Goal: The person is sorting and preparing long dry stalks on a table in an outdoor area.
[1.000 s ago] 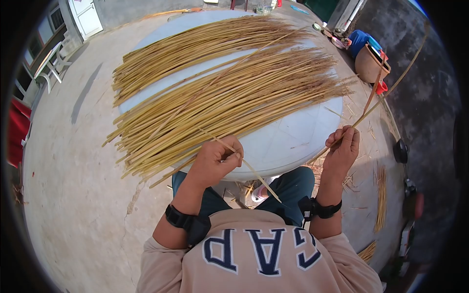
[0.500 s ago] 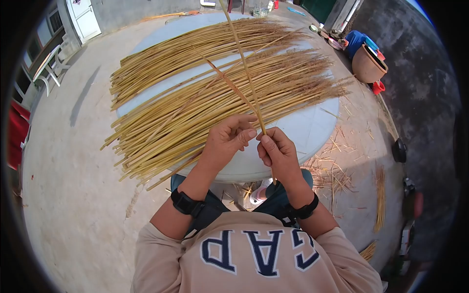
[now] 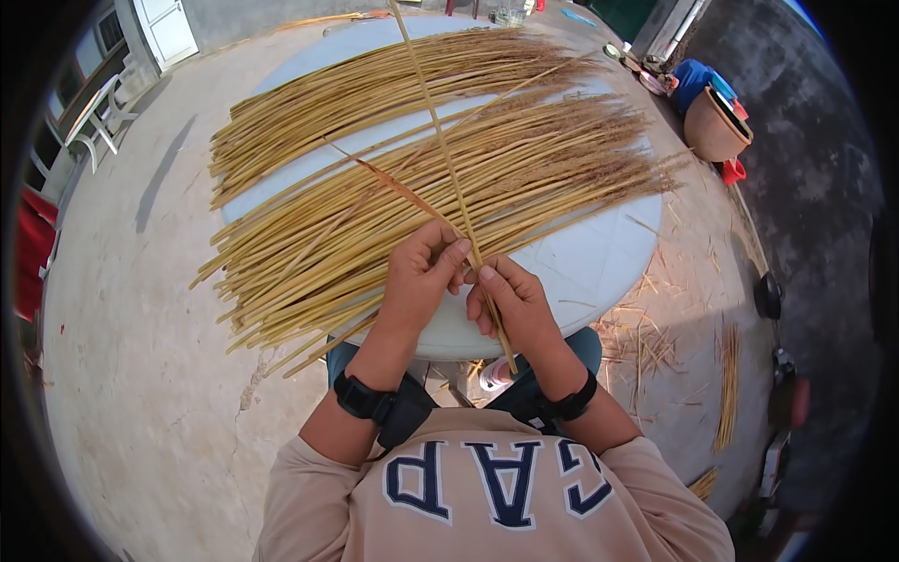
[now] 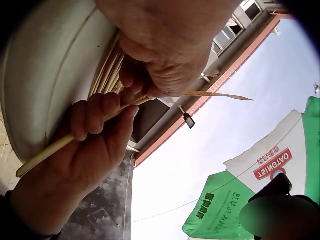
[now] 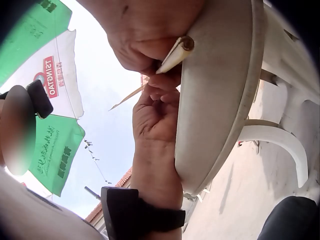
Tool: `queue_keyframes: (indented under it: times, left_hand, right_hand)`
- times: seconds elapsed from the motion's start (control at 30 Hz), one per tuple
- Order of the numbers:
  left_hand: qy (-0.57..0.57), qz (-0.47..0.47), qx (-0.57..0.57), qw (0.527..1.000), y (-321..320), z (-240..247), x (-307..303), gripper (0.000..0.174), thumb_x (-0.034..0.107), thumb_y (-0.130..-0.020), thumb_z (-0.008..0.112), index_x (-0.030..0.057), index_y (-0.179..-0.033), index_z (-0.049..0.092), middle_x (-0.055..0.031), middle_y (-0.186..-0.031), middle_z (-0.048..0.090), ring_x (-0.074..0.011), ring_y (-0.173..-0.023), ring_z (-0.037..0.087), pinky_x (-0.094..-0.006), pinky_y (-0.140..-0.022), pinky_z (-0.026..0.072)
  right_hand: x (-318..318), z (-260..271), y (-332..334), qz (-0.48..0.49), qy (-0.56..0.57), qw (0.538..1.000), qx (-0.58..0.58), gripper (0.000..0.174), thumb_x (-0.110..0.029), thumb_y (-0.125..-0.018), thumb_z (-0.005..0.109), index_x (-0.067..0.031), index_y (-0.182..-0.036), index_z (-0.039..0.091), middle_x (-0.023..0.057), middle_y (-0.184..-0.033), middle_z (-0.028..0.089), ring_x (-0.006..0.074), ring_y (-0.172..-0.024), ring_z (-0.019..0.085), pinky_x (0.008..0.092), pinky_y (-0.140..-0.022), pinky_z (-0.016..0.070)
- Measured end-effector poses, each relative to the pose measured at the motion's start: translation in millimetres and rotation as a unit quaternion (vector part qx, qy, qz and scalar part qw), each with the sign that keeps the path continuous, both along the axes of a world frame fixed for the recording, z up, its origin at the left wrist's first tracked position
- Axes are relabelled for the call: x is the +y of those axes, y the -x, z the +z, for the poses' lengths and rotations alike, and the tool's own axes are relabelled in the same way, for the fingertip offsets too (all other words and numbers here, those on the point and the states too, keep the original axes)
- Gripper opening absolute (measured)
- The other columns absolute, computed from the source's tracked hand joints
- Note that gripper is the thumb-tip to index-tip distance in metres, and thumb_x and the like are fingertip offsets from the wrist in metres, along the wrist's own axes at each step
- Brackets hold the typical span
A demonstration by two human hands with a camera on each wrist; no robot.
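My right hand grips a long straw-coloured stalk near its thick end, which sticks out below the fingers. Close beside it, my left hand has its fingers curled and its thumb against the base of a dry brown leaf that splits off the stalk. In the left wrist view the leaf's tip pokes out past the left hand. The stalk's cut end faces the right wrist camera. Under the hands, a wide bundle of stalks with feathery heads lies on the round pale table.
A second bundle of stalks lies farther back on the table. Broken straw bits litter the ground at the right, near a small upright-looking bundle. A clay pot stands by the dark wall, and a white bench at the far left.
The right hand has come in from the right with the stalk to meet the left hand. The thin strip the left hand held is gone from it; both hands then shifted slightly left.
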State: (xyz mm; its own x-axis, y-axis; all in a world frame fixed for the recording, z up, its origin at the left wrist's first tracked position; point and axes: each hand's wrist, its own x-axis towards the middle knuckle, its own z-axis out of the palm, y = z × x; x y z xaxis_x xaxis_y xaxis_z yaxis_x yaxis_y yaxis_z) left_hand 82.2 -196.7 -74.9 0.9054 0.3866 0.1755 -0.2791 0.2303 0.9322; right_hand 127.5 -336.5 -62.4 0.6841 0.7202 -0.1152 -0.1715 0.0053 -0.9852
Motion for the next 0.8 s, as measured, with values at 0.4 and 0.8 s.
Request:
queue_keyframes:
  times: [0.4, 0.8]
  left_hand:
    - [-0.147, 0.094, -0.038, 0.984, 10.0, 2.4, -8.8, 0.011, 0.009, -0.086, 0.052, 0.0013, -0.078, 0.053, -0.0016, -0.063, 0.055, -0.0049, -0.052, 0.045, -0.019, -0.047, 0.037]
    - [-0.206, -0.23, 0.048, 0.95, 51.4, 48.5, 22.2, 0.007, 0.007, -0.079, 0.063, 0.0007, -0.081, 0.061, -0.0051, -0.073, 0.061, -0.0075, -0.063, 0.053, -0.0219, -0.055, 0.0429]
  right_hand:
    - [0.1, -4.3, 2.6, -0.035, -0.036, 0.999, 0.005, 0.022, -0.021, -0.094, 0.044, -0.001, -0.094, 0.051, 0.0058, -0.064, 0.055, 0.0101, -0.048, 0.052, 0.0215, -0.042, 0.0425]
    - [-1.1, -10.8, -4.3, -0.072, -0.122, 0.988, 0.065, 0.027, -0.024, -0.094, 0.042, 0.0011, -0.096, 0.05, 0.0117, -0.071, 0.059, 0.0183, -0.056, 0.06, 0.0275, -0.05, 0.0509]
